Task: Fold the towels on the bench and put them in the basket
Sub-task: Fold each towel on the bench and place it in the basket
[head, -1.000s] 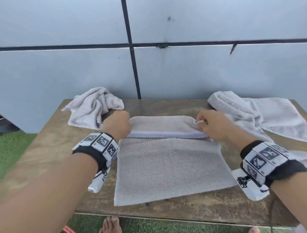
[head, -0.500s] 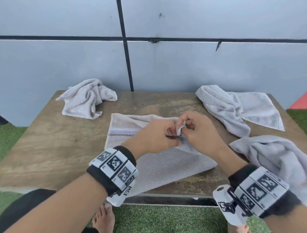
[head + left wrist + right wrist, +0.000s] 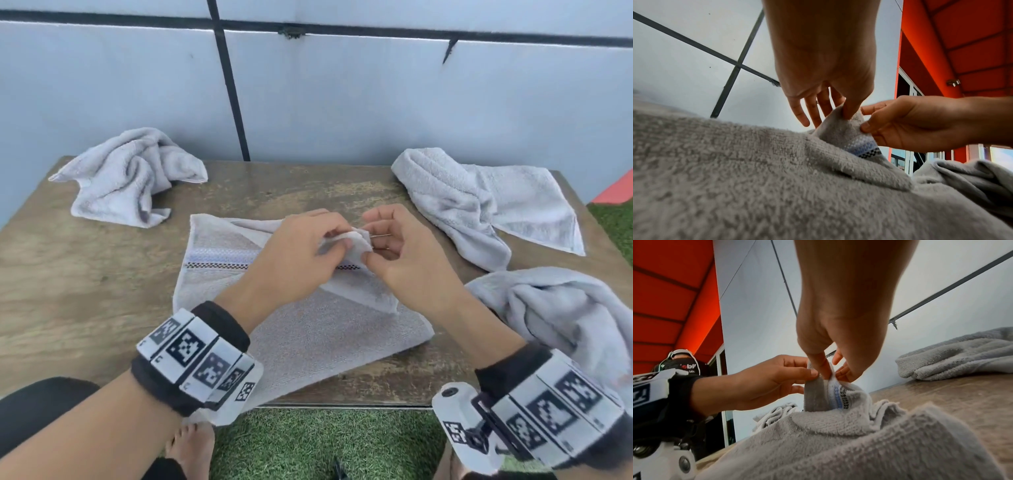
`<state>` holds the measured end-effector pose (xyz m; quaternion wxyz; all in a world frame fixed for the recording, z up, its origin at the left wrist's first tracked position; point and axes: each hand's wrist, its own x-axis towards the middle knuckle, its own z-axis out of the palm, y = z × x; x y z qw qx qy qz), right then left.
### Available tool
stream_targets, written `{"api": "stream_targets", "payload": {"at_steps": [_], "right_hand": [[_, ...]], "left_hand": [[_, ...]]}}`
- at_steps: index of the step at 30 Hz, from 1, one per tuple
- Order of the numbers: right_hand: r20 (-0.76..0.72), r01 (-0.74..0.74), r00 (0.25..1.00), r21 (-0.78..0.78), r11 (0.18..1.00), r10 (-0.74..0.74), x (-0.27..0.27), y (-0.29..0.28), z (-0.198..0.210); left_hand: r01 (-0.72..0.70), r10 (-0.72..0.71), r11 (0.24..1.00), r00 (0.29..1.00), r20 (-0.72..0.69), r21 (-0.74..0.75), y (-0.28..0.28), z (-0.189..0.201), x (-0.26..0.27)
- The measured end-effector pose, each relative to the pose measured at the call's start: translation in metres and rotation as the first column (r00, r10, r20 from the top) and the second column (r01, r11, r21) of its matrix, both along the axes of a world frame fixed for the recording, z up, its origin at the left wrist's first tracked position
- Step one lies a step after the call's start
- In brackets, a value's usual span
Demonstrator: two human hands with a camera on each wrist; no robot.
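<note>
A grey towel with a blue stripe and a checkered band lies in the middle of the wooden bench. Its right end is lifted and gathered over the towel's middle. My left hand pinches that raised corner between thumb and fingers. My right hand pinches the same bunch of cloth from the right, touching the left hand. In the left wrist view the left hand holds the corner's tip and the right hand grips just below. The right wrist view shows the right hand pinching the striped edge. No basket is in view.
Three more crumpled grey towels lie on the bench: one at the back left, one at the back right, one at the near right edge. A pale wall rises behind. Green turf and a bare foot are below.
A second ago my hands held the towel's far fold at its two ends. The right hand has carried its end leftward to the left hand, and both now hold it lifted over the middle.
</note>
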<state>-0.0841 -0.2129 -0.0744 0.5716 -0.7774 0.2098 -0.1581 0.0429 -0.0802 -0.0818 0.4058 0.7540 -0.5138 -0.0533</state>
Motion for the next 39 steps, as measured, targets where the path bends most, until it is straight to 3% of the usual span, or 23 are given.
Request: {"api": "stream_targets", "payload": {"at_steps": [7, 13, 15, 17, 21, 27, 32, 39], "right_hand": [[-0.002, 0.172, 0.984, 0.301, 0.938, -0.180, 0.008, -0.002, -0.002], [-0.022, 0.259, 0.953, 0.570, 0.780, -0.301, 0.017, -0.002, -0.005], [-0.061, 0.273, 0.956, 0.547, 0.791, -0.287, 0.018, -0.002, -0.006], [-0.094, 0.261, 0.965, 0.447, 0.855, -0.245, 0.020, -0.001, -0.006], [-0.050, 0.170, 0.985, 0.312, 0.935, -0.162, 0.020, 0.004, -0.001], [-0.068, 0.191, 0.981, 0.262, 0.946, -0.179, 0.019, 0.005, 0.002], [-0.066, 0.091, 0.995, 0.194, 0.977, -0.080, 0.016, 0.004, 0.002], [0.003, 0.179, 0.984, 0.023, 0.984, -0.179, 0.019, 0.000, -0.002]], "left_hand": [[-0.010, 0.013, 1.000, 0.994, -0.110, 0.025, 0.005, 0.004, 0.012], [0.007, -0.005, 1.000, 0.981, -0.192, 0.013, 0.001, 0.000, 0.012], [-0.002, 0.001, 1.000, 0.976, -0.220, -0.006, 0.002, -0.001, 0.013], [0.000, -0.002, 1.000, 0.979, -0.205, -0.007, 0.004, -0.002, 0.013], [0.035, -0.022, 0.998, 0.970, -0.241, 0.053, 0.005, -0.001, 0.015], [0.032, -0.014, 0.998, 0.961, -0.276, 0.058, 0.003, -0.002, 0.012], [0.024, -0.011, 0.999, 0.963, -0.270, 0.046, 0.004, -0.001, 0.011], [-0.088, 0.078, 0.996, 0.955, -0.287, -0.020, 0.004, 0.001, 0.012]]}}
